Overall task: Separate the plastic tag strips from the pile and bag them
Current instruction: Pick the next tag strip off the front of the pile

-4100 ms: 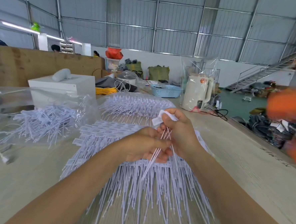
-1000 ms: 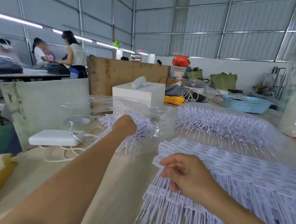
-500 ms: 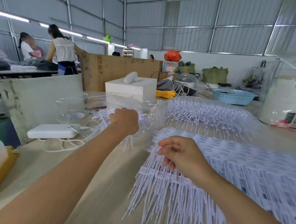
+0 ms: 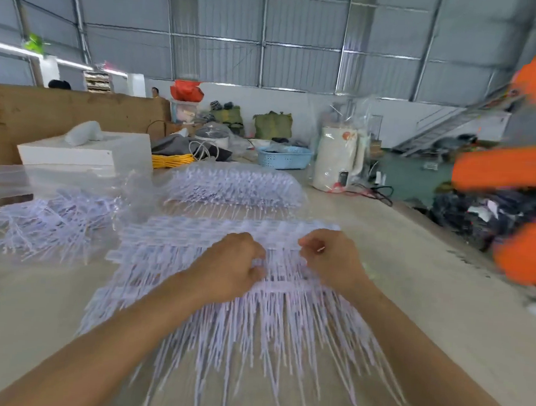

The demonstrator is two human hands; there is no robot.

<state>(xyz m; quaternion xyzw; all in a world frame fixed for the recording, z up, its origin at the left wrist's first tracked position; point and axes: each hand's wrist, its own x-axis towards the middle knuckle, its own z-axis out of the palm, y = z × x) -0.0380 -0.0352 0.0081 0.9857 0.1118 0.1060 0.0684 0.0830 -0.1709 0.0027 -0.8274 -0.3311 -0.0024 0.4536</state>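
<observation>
A wide pile of white plastic tag strips (image 4: 253,321) lies fanned on the table in front of me, heads away from me and thin tails toward me. My left hand (image 4: 234,263) rests on the pile's middle, fingers curled onto a row of strip heads. Just to its right, my right hand (image 4: 332,257) pinches strip heads between thumb and fingers. The frame is blurred, so the exact grip is unclear. A clear plastic bag (image 4: 55,218) holding loose strips lies open at the left.
A second clear bag of strips (image 4: 233,185) lies behind the pile. Farther back stand a white box (image 4: 84,154), a yellow cable (image 4: 172,161), a blue basket (image 4: 283,156) and a bagged white kettle (image 4: 338,160). A person in orange (image 4: 520,168) is at the table's right edge.
My left hand has come out of the clear bag at the left and back onto the pile beside my right hand. The view has swung right.
</observation>
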